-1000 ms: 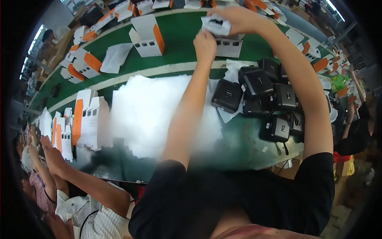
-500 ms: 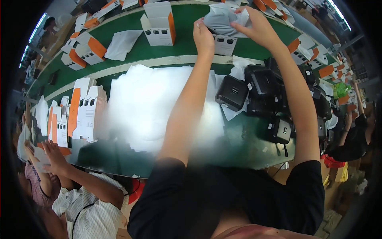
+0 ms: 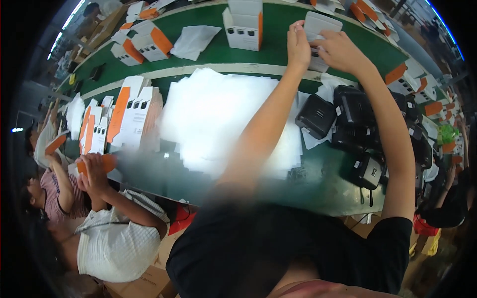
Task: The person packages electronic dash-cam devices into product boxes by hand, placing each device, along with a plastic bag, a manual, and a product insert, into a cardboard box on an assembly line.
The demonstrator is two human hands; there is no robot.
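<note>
Open box (image 3: 318,63): on the green strip (image 3: 278,22) past the tabletop's (image 3: 318,191) far edge, right of middle. Its back flap (image 3: 323,21) sticks up. Left hand (image 3: 299,48) upright at the box's left side, fingers close together; right hand (image 3: 343,51) over the box mouth, fingers bent inward. Can't tell if either is clamped on anything; contents mostly hidden by the fingers.

Risks, my guess: box tips or flap creases if the right hand presses off-centre with little support from the left. Right forearm passes over the case pile; a bump could topple it toward the tabletop's right edge. Left forearm over the sheet stack (image 3: 213,111); a brush could skew the loose sheets.

Counts: one box at the hands; one standing box (image 3: 243,34) left of it; two open boxes (image 3: 151,43) further left; one white bag (image 3: 196,41) between. Tabletop: one sheet stack mid, sheets uncountable; two groups of flat cartons (image 3: 133,116), left end; black cases (image 3: 315,115) on the right, at least seven, overlapped. One co-worker's hand (image 3: 94,171) at the left near corner, on an orange piece (image 3: 108,163).
</note>
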